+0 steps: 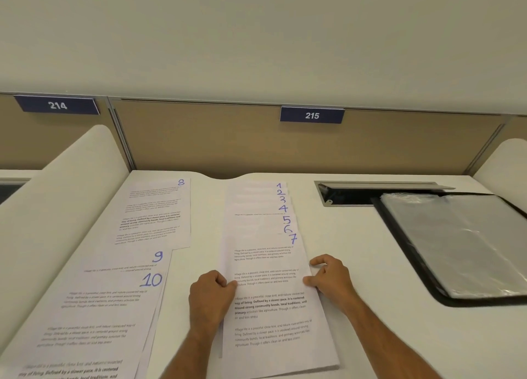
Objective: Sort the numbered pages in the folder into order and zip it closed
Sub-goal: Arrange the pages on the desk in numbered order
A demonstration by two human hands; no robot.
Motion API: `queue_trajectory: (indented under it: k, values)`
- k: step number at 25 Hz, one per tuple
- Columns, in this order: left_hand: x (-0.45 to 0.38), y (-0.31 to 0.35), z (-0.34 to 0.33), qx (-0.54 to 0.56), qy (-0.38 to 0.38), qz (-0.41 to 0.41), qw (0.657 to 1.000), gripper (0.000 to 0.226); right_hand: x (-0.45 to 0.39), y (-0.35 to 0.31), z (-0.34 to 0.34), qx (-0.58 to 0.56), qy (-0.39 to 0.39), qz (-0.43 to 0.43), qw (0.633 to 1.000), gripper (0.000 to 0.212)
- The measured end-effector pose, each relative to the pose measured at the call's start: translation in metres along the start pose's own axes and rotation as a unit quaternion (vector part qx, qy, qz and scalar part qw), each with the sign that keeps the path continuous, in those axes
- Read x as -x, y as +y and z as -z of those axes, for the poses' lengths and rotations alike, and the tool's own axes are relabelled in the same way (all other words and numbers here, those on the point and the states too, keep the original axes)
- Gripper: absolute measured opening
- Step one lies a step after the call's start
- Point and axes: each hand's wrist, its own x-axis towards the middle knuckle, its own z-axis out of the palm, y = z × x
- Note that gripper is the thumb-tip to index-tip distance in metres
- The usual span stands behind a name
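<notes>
Pages 1–7 (265, 264) fanned mid-desk. Left hand (209, 296) and right hand (330, 279) pinching page 7's side edges. Pages 8–10 (119, 264) left. Folder (462, 244) open, right.

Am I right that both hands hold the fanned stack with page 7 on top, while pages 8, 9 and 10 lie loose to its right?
Not quite. The head view shows page 8, page 9 and page 10 lying left of the fanned stack, not right. The left hand and right hand do hold it, page 7 on top.
</notes>
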Motion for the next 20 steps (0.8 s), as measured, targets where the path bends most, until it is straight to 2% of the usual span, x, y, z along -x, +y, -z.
queue_trajectory:
  k: [9,12,14,17,20]
  values:
    - [-0.004,-0.003,0.002,0.006,-0.015,-0.004,1.000,0.021,-0.002,0.005,0.001,0.008,-0.003,0.010,1.000,0.048]
    - [-0.005,-0.006,0.003,0.056,-0.030,0.011,0.998,0.037,-0.005,0.003,0.000,-0.028,0.011,0.004,1.000,0.043]
    - [-0.008,-0.004,0.007,0.067,-0.045,0.002,0.997,0.035,-0.009,-0.007,-0.004,-0.043,0.033,-0.001,0.999,0.035]
    - [-0.020,-0.005,0.025,0.030,-0.046,-0.055,0.997,0.024,-0.019,-0.038,-0.024,-0.006,0.078,0.054,0.995,0.029]
    - [-0.060,-0.020,0.061,-0.084,0.015,-0.155,0.984,0.021,-0.031,-0.086,-0.060,0.040,0.070,0.150,0.985,0.025]
